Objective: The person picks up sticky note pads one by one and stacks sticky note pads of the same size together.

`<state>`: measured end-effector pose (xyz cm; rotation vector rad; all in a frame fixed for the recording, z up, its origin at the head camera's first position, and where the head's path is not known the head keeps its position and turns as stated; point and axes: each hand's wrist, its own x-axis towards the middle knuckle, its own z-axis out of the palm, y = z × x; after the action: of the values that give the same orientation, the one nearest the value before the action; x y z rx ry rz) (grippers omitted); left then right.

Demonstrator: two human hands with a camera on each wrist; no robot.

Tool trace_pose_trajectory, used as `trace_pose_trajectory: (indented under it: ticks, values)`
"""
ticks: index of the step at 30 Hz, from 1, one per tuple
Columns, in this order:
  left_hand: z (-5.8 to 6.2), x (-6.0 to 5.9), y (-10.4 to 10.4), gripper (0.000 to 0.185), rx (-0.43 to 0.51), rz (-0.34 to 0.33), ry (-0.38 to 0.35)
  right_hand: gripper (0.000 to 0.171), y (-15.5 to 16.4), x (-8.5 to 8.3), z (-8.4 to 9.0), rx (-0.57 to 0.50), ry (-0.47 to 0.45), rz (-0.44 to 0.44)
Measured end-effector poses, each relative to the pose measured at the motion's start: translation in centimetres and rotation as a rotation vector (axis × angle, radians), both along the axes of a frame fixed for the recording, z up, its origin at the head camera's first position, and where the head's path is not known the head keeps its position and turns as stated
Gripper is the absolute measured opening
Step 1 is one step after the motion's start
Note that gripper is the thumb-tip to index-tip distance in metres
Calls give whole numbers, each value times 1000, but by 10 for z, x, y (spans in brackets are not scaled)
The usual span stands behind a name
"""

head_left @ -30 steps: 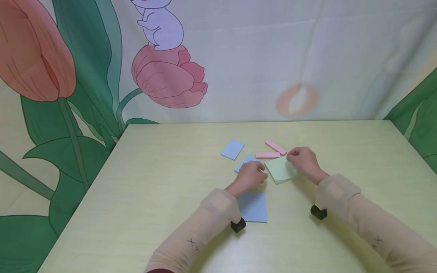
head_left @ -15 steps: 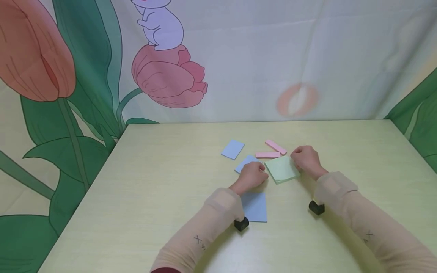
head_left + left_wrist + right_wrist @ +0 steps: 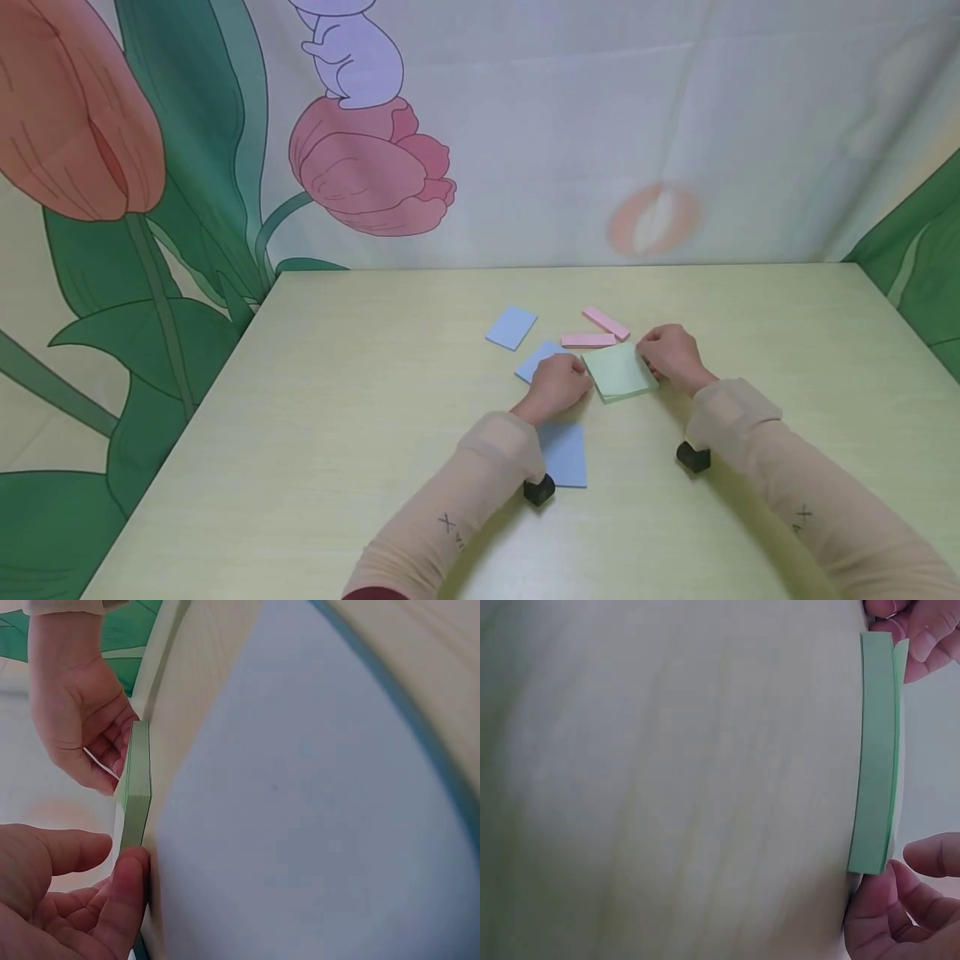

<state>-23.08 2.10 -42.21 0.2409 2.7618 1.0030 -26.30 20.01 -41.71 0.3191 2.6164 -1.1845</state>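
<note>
A green sticky-note pad (image 3: 618, 371) lies flat on the pale table (image 3: 337, 417) between my hands. My left hand (image 3: 558, 385) has curled fingers, and its thumb and forefinger pinch the pad's near-left corner (image 3: 135, 780). My right hand (image 3: 671, 354) is curled at the pad's right corner, thumb and finger on either side of it (image 3: 900, 907). In the right wrist view the top sheet stands slightly off the pad (image 3: 874, 750) at the far end, by my left hand (image 3: 922, 630).
Three blue notes lie nearby: one far left (image 3: 512, 327), one partly under my left hand (image 3: 538, 358), one under my left forearm (image 3: 562, 454). Two pink strips (image 3: 606, 322) (image 3: 588, 341) lie just behind the pad. A flower-print cloth hangs behind the table.
My left forearm has slid a little to the right and its hand has closed in on the pad's corner. My right hand has settled lower against the pad. The pad has barely shifted.
</note>
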Motion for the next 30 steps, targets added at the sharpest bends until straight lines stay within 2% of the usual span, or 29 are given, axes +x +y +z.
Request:
trace_pose_trajectory:
  ticks: [2,9,16,23,30]
  values:
    - [0,0,0,12,-9,-9,11,30,0,0,0,-4,-6,2]
    - [0,1,2,14,14,1,-21,28,-1,-1,-1,9,-36,6]
    - [-1,0,2,18,0,-17,5,25,0,0,-3,10,-28,20]
    - [-1,1,2,18,20,-9,-33,24,2,0,-4,6,-30,24]
    - [0,3,3,18,0,-15,-43,24,3,2,-5,8,-53,47]
